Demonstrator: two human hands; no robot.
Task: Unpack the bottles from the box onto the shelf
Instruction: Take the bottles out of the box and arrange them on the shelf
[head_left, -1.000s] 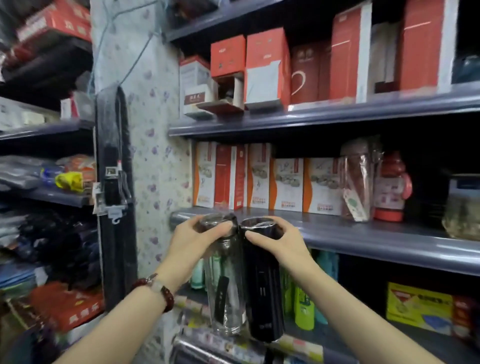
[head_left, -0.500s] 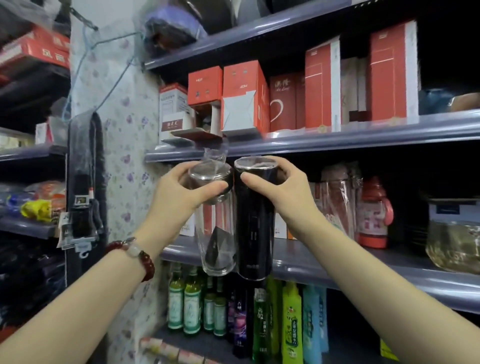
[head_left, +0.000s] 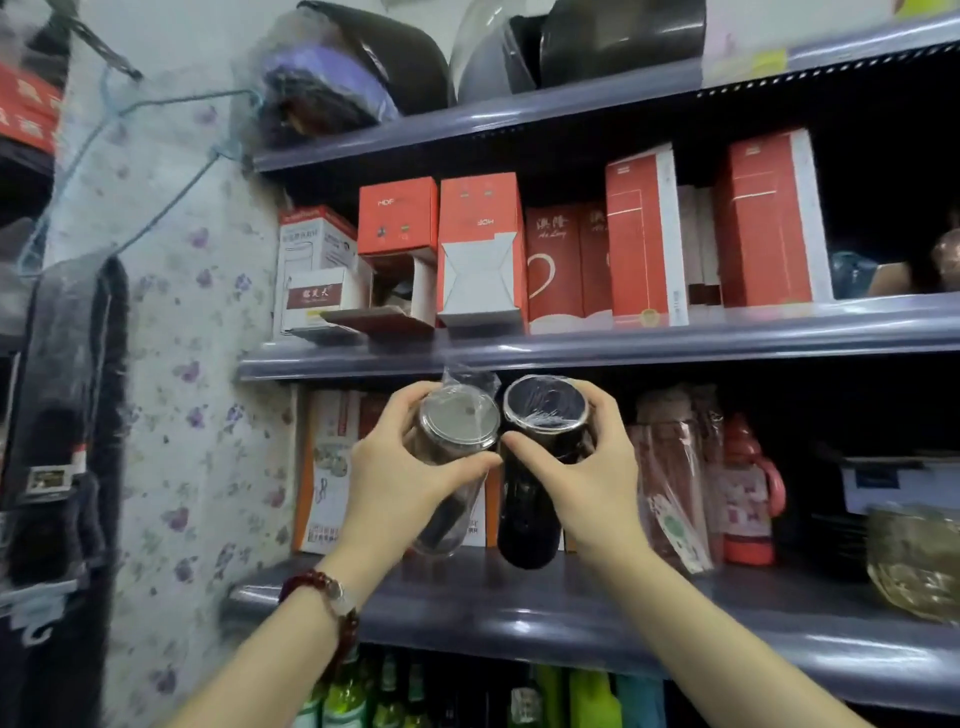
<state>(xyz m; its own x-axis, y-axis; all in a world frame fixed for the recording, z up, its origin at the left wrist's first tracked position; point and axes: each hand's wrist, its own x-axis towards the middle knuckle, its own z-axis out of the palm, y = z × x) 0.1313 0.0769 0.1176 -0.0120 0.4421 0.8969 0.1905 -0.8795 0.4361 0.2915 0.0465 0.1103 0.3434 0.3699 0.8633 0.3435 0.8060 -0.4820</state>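
My left hand (head_left: 400, 478) grips a clear bottle (head_left: 453, 431) with a silver lid, wrapped in thin plastic. My right hand (head_left: 582, 478) grips a black bottle (head_left: 527, 525), also wrapped. Both bottles are side by side and touching, tilted with their tops toward me. Their bases hang just above the grey middle shelf (head_left: 519, 613), in front of the white and orange boxes (head_left: 332, 467) at its back. The box named in the task is out of view.
A wrapped clear bottle (head_left: 670, 478) and a red bottle (head_left: 748, 499) stand on the same shelf to the right, with a glass jar (head_left: 914, 556) further right. Red cartons (head_left: 644, 239) fill the shelf above. Green bottles (head_left: 363, 691) stand below. A floral wall (head_left: 197, 364) is to the left.
Both hands have lifted the two bottles from below the shelf edge up to the middle shelf and pushed them forward over it. The bottles now tilt top-toward-me.
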